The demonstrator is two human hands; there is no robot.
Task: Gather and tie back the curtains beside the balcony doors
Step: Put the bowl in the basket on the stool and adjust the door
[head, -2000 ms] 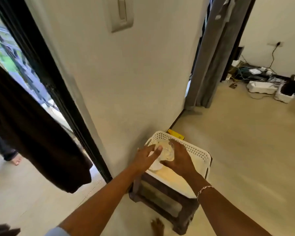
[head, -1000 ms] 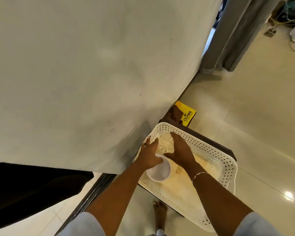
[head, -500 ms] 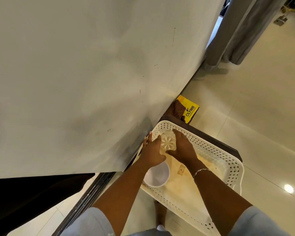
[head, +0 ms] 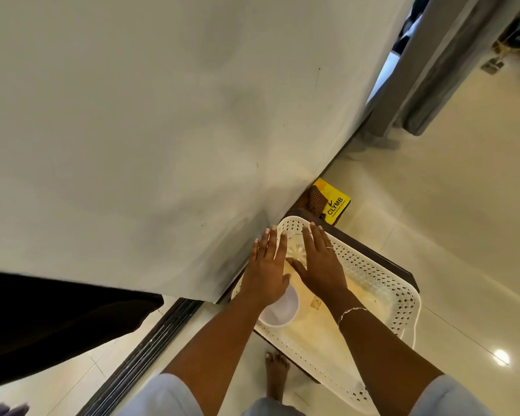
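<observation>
A dark curtain (head: 48,319) hangs at the left edge beside the sliding-door track (head: 138,355). A grey curtain (head: 427,73) hangs at the top right by another doorway. Both of my hands are down in a white perforated basket (head: 382,283) against the wall. My left hand (head: 266,265) and my right hand (head: 320,265) lie flat with straight fingers on either side of a clear ribbed object (head: 295,250), which sits in the basket's far corner. Neither hand touches a curtain.
The basket rests on a dark stool (head: 373,256). A white bowl (head: 281,313) sits in it under my left wrist. A yellow box (head: 333,202) lies by the wall behind it. My bare foot (head: 276,373) stands on the glossy tiles.
My fingers were curled around the clear object; now they are straight and spread, and the object lies low in the basket corner between my hands.
</observation>
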